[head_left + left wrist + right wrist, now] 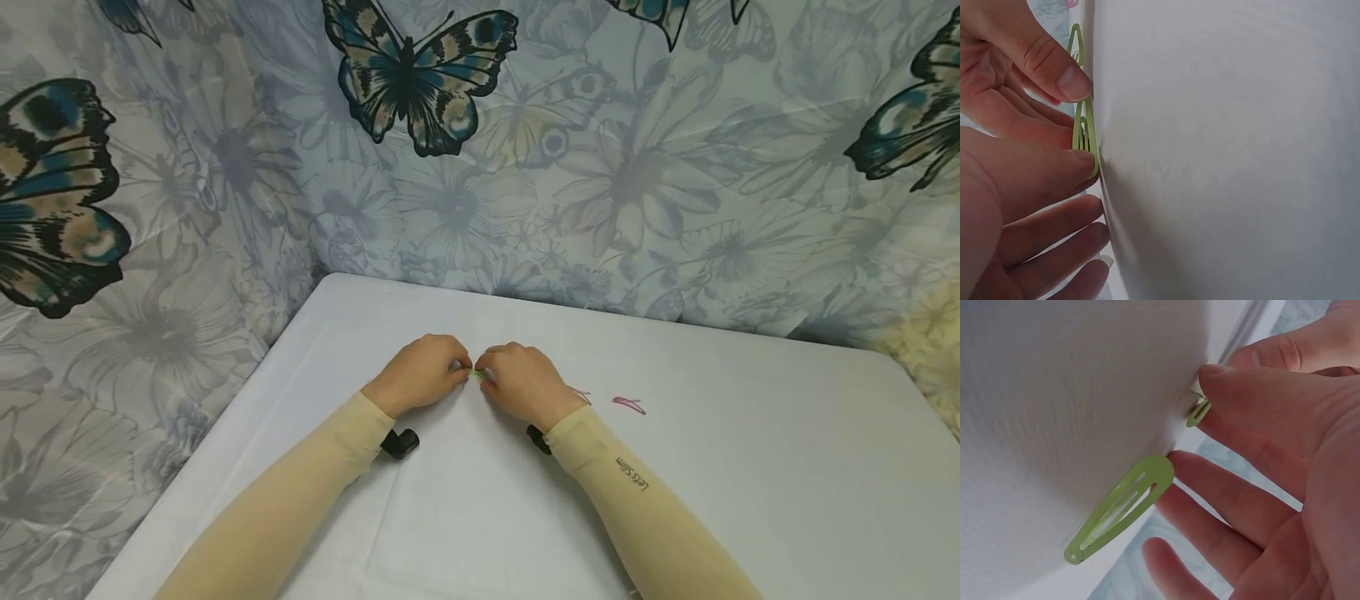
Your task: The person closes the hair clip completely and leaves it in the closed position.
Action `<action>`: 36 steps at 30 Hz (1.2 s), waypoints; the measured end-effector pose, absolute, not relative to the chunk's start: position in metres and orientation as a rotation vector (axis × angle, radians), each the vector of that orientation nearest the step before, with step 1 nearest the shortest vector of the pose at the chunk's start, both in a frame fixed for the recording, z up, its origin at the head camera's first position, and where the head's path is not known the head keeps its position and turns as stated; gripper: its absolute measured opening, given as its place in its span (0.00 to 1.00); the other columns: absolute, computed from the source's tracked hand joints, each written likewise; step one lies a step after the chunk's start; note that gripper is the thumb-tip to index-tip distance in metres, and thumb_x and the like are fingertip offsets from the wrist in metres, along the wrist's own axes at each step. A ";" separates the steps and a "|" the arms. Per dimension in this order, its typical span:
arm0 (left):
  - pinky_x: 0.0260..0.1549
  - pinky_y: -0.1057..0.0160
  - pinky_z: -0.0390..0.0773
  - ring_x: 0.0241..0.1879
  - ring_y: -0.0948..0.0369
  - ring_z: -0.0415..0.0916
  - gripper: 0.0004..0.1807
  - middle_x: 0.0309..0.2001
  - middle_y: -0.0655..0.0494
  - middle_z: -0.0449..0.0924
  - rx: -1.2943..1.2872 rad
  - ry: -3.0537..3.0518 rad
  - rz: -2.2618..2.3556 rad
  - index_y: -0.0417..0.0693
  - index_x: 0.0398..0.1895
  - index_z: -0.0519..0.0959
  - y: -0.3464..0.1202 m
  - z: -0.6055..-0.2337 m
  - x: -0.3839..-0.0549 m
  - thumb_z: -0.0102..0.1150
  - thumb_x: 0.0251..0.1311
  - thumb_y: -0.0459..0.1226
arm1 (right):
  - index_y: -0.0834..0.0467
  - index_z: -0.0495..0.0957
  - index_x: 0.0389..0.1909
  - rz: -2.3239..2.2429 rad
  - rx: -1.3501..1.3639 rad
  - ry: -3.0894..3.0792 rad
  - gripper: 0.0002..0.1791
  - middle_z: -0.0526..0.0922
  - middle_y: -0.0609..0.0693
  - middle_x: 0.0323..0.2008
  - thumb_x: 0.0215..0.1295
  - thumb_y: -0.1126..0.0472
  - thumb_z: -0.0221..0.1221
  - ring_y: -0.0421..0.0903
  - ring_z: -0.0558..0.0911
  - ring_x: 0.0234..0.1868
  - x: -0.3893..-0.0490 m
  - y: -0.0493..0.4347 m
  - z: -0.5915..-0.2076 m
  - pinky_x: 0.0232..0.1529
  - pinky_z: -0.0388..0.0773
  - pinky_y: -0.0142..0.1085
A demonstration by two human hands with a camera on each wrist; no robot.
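Note:
In the head view, my left hand [427, 372] and right hand [528, 379] meet fingertip to fingertip low over the white table. A green snap hair clip [1087, 128] is pinched by the thumb and finger of my left hand at its wide end. My right thumb and finger pinch at its narrow end, largely covering it. Another green snap clip [1119, 509] lies on the table beside my right hand's spread lower fingers. Part of a green clip [1199, 412] shows under my right thumb; whether it belongs to the pinched clip, I cannot tell.
To the right of my right hand lies a pink hair clip [628, 405]. A second pink clip [581, 395] is partly hidden behind my right wrist. The white table [465, 517] ends at a patterned butterfly cloth [465, 217] at the back and left.

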State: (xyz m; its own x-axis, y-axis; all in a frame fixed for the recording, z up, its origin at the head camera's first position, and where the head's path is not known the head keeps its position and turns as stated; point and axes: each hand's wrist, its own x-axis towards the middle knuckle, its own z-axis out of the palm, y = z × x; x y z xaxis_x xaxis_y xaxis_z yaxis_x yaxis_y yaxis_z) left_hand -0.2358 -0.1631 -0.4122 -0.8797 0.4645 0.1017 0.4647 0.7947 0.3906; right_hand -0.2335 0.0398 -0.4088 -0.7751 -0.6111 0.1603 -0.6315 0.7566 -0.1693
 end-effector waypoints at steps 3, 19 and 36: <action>0.59 0.50 0.86 0.58 0.52 0.88 0.08 0.53 0.52 0.91 -0.739 -2.990 -0.643 0.46 0.50 0.91 -0.162 -0.413 -0.235 0.68 0.72 0.37 | 0.55 0.91 0.51 0.338 1.009 -2.857 0.12 0.93 0.50 0.53 0.68 0.62 0.72 0.56 0.91 0.53 -0.232 0.040 -0.408 0.52 0.88 0.51; 0.53 0.53 0.87 0.51 0.57 0.89 0.07 0.46 0.57 0.93 -0.709 -2.965 -0.692 0.50 0.45 0.93 -0.165 -0.409 -0.232 0.68 0.70 0.36 | 0.54 0.92 0.48 0.379 0.969 -2.888 0.10 0.94 0.51 0.47 0.67 0.61 0.73 0.53 0.93 0.45 -0.231 0.039 -0.407 0.47 0.88 0.48; 0.57 0.52 0.86 0.54 0.56 0.88 0.10 0.49 0.56 0.93 -0.773 -2.991 -0.711 0.49 0.48 0.93 -0.166 -0.400 -0.233 0.65 0.71 0.33 | 0.54 0.93 0.42 0.414 1.023 -2.838 0.09 0.94 0.48 0.39 0.66 0.68 0.68 0.49 0.91 0.39 -0.232 0.039 -0.404 0.42 0.87 0.45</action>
State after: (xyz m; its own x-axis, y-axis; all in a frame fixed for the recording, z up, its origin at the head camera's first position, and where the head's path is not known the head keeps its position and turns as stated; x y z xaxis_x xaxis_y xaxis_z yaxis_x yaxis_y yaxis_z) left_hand -0.2326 -0.1655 -0.4000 -0.8807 0.4663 0.0829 0.4538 0.7806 0.4298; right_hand -0.2321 0.0392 -0.4036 -0.7702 -0.6115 0.1813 -0.6378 0.7380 -0.2203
